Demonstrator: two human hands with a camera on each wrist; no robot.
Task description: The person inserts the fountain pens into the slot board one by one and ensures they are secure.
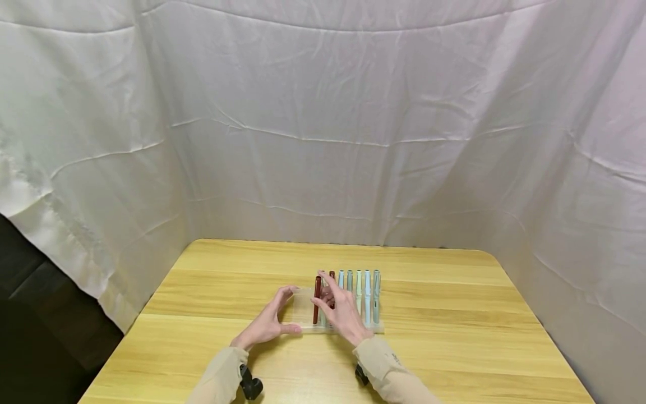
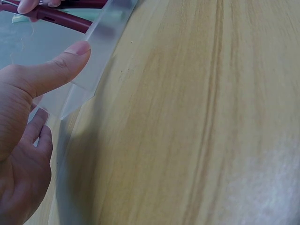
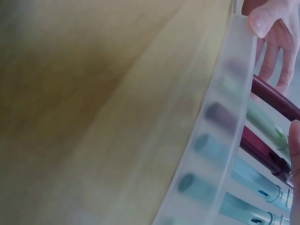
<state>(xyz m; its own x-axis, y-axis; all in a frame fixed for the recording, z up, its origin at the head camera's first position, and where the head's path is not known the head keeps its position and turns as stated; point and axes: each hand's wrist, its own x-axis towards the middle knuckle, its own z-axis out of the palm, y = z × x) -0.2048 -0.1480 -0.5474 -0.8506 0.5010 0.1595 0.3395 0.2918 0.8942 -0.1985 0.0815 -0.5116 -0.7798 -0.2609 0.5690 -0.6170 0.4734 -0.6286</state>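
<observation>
A translucent plastic pen tray [image 1: 303, 307] lies on the table, with several pens side by side across its right part. My left hand [image 1: 268, 324] holds the tray's left end, thumb on the front lip and fingers at the back edge; the left wrist view shows that thumb [image 2: 56, 70] on the plastic. Between thumb and fingers my right hand [image 1: 345, 315] pinches a dark red pen [image 1: 317, 300], the leftmost one, over the tray. Beside it lie a pale green pen [image 3: 265, 119] and a second dark red pen [image 3: 262, 152], partly covered by the right hand in the head view.
Further right in the tray are light blue, green and grey-green pens [image 1: 376, 297]. The wooden table [image 1: 454, 314] extends around the tray. A pale curtain [image 1: 323, 168] hangs behind and at both sides. Something black [image 1: 40, 314] stands at the far left.
</observation>
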